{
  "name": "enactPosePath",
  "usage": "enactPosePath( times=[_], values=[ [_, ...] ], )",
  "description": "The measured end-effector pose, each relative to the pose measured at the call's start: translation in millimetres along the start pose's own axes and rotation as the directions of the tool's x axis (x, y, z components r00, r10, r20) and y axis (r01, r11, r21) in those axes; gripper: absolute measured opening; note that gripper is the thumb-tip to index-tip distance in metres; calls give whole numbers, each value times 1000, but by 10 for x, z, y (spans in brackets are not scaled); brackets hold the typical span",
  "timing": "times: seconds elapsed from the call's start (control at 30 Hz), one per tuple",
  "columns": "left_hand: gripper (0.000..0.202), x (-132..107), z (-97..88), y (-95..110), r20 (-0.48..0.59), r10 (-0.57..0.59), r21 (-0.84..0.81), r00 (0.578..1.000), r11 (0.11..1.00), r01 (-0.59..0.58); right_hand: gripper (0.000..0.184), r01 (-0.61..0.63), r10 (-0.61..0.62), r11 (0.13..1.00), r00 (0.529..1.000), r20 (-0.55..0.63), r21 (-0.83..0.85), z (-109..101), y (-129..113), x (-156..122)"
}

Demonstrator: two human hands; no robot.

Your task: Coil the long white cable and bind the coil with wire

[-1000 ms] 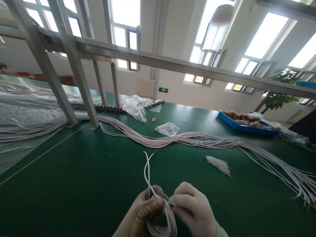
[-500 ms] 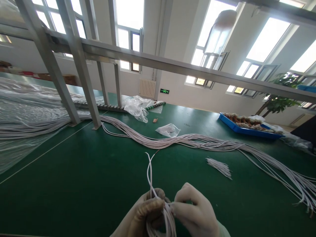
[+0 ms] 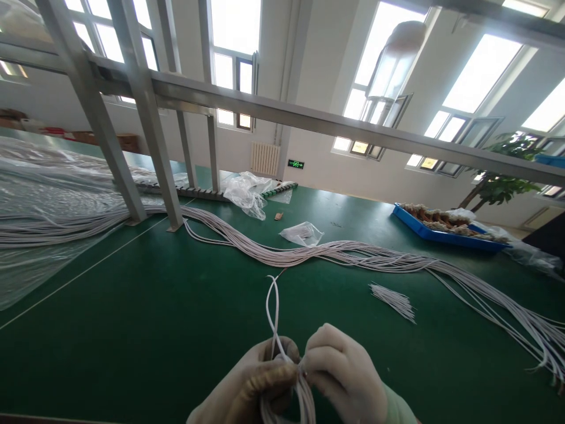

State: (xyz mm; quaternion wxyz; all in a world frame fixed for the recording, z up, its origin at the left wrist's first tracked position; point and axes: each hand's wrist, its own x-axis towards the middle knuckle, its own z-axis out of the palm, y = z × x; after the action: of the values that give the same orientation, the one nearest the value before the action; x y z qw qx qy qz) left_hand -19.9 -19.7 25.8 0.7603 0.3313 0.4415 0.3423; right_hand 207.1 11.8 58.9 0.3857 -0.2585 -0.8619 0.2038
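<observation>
At the bottom centre, my gloved left hand is closed around a coiled white cable. Two free ends of the cable rise above that hand and cross each other. My gloved right hand is pinched against the coil's right side, beside the left thumb. Its fingertips grip a thin white tie, mostly hidden between the two hands. To the right, a small pile of short white ties lies on the green table.
A long bundle of white cables runs across the table, its loose ends at the right. Behind it are a plastic bag, crumpled plastic and a blue tray. Metal posts stand at the left; clear sheeting lies beyond.
My right fingers have curled in closer to the coil and the left thumb. The cable's free ends have shifted slightly right and bowed. The view has moved a little.
</observation>
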Motion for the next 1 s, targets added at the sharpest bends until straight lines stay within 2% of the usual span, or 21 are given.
enactPosePath(
  times=[0.13, 0.23, 0.37, 0.4, 0.47, 0.53, 0.57, 0.6, 0.67, 0.7, 0.77, 0.83, 0.87, 0.9, 0.93, 1.0],
  values=[
    [27, 90, 186, 130, 101, -84, -136, 991, 986, 97, 15, -27, 27, 1000, 999, -44, 11, 37, -24, -15],
    [26, 56, 226, 231, 174, -62, -220, 983, 970, 101, 13, 2, -1, 1000, 998, -61, 9, 67, -28, -30],
    [24, 6, 218, 279, 215, -26, -264, 976, 961, 84, 11, 84, -98, 983, 992, -81, -165, 54, -58, -9],
    [24, 6, 218, 277, 225, -31, -256, 974, 962, 90, 13, 39, -55, 980, 996, -77, -195, 37, -71, 7],
    [28, 16, 221, 258, 233, -35, -229, 972, 969, 89, 21, -142, 144, 972, 990, -6, -187, -8, -91, 50],
    [36, 31, 231, 227, 230, -21, -188, 973, 980, 65, 26, -347, 363, 927, 926, 101, -143, -47, -96, 95],
    [40, 38, 238, 211, 226, -9, -163, 974, 986, 47, 23, -413, 430, 901, 893, 137, -135, -58, -91, 115],
    [45, 43, 245, 197, 223, 1, -136, 975, 990, 30, 18, -431, 449, 892, 881, 151, -137, -61, -82, 133],
    [52, 49, 257, 183, 219, 10, -93, 976, 996, 10, 12, -387, 406, 908, 907, 109, -160, -53, -59, 163],
    [55, 50, 262, 184, 217, 12, -75, 976, 997, 4, 11, -309, 333, 932, 937, 109, -191, -49, -52, 177],
    [59, 51, 264, 205, 211, 13, -32, 977, 999, -6, 13, -40, 102, 954, 975, 196, -296, -62, -54, 205],
    [61, 51, 261, 244, 205, 13, 25, 979, 1000, -19, 18, 197, -63, 907, 937, 343, -372, -112, -80, 224],
    [61, 52, 259, 268, 204, 14, 52, 979, 998, -25, 20, 247, -88, 894, 915, 395, -373, -145, -98, 227],
    [61, 53, 258, 292, 204, 14, 77, 979, 997, -31, 20, 240, -79, 904, 907, 413, -355, -177, -116, 222],
    [59, 54, 262, 315, 207, 17, 101, 978, 994, -38, 19, 178, -39, 932, 916, 400, -317, -202, -130, 211],
    [52, 56, 283, 352, 201, 20, 162, 979, 985, -54, 14, -13, 78, 983, 935, 345, -185, -211, -137, 170]
  ],
)
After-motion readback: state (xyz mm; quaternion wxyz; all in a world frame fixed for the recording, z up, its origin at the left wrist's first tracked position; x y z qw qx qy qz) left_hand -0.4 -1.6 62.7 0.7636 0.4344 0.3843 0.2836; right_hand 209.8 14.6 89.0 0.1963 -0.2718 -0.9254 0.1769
